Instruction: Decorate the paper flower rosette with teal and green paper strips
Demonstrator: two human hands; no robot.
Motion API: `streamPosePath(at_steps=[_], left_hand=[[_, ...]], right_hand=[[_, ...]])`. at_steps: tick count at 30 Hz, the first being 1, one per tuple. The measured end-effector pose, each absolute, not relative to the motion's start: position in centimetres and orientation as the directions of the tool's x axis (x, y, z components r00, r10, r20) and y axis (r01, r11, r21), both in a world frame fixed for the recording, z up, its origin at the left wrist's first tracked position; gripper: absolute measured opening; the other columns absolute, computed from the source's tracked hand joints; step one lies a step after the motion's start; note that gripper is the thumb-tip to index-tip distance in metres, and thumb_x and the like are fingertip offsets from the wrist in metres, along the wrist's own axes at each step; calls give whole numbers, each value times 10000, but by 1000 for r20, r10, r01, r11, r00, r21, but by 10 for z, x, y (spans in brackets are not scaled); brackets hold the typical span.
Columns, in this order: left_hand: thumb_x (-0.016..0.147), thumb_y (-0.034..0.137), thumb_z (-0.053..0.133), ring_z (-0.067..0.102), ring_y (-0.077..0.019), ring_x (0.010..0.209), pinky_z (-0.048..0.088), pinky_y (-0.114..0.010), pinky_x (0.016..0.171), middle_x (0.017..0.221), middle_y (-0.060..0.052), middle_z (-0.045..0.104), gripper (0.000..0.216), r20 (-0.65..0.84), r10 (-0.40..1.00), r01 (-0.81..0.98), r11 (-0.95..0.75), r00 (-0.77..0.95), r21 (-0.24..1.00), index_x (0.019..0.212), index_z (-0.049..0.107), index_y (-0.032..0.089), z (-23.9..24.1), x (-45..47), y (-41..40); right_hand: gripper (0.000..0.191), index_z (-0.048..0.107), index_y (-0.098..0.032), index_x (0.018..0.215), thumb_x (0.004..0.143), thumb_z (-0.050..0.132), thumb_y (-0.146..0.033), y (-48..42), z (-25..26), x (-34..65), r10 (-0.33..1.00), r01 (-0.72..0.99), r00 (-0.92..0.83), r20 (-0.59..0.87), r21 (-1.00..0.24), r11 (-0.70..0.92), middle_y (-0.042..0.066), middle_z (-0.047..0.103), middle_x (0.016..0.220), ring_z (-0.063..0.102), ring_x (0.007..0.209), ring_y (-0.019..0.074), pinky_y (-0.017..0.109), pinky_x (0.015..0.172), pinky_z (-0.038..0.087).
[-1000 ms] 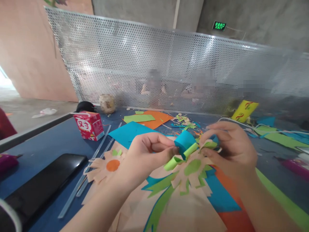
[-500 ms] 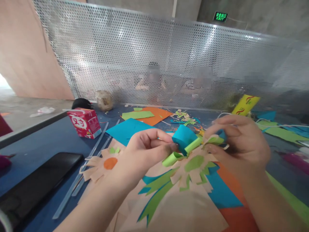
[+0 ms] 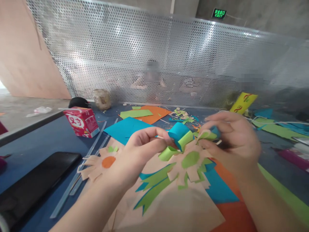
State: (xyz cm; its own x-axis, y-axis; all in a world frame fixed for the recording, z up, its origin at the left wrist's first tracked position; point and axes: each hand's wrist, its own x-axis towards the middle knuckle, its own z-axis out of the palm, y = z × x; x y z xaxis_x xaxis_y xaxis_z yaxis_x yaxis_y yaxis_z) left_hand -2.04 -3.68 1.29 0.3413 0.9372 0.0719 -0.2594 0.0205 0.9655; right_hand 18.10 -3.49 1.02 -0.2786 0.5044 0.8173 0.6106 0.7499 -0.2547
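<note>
Pinched between my hands is a layered paper flower (image 3: 190,160) with beige petals, a green centre, curled green and blue strips, and green-and-blue ribbon tails (image 3: 154,190) hanging toward the lower left. My left hand (image 3: 145,151) is closed, its thumb and forefinger at the flower's left side beside the blue paper loop (image 3: 178,132); the exact grip point is partly hidden. On the right, my right hand (image 3: 234,141) grips a green-and-beige petal (image 3: 206,135) between thumb and fingers. Left of my left wrist lies another beige paper flower (image 3: 96,166) with an orange centre.
Clear plastic strips (image 3: 79,174) and a black phone (image 3: 36,187) lie left, near a red drink carton (image 3: 82,121). Blue paper (image 3: 126,129), orange paper (image 3: 156,113) and paper scraps (image 3: 184,116) lie behind. A yellow tube (image 3: 243,102) stands before a perforated metal screen (image 3: 120,58).
My right hand and the flower have shifted slightly left, and the whole view has moved a little. Both hands keep their pinch.
</note>
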Motion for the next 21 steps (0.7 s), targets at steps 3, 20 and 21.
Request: streamPosePath(at_steps=[3, 20, 21], left_hand=[[667, 166, 572, 572, -108, 547, 418, -184, 506, 617, -1, 647, 51, 52, 940, -230, 29, 337, 973, 649, 618, 177, 12, -20, -36], [654, 227, 603, 542, -116, 515, 455, -229, 550, 566, 11, 576, 49, -56, 948, -241, 137, 315, 961, 666, 577, 187, 10, -20, -33], [667, 246, 593, 549, -120, 530, 457, -234, 558, 586, 6, 584, 64, -58, 946, -255, 144, 318, 956, 662, 569, 186, 10, -20, -33]], right_hand=[[138, 520, -276, 781, 691, 609, -221, -36, 9, 179, 511, 610, -257, 820, -273, 744, 7, 557, 675, 574, 656, 188, 301, 515, 468], [348, 427, -285, 981, 698, 595, -173, -37, 1, 171, 627, 375, -149, 765, -543, 751, -15, 562, 733, 544, 610, 139, 260, 499, 441], [346, 427, -277, 982, 698, 593, -168, -37, 1, 171, 633, 366, -145, 760, -554, 748, -16, 559, 741, 542, 615, 132, 255, 506, 441]])
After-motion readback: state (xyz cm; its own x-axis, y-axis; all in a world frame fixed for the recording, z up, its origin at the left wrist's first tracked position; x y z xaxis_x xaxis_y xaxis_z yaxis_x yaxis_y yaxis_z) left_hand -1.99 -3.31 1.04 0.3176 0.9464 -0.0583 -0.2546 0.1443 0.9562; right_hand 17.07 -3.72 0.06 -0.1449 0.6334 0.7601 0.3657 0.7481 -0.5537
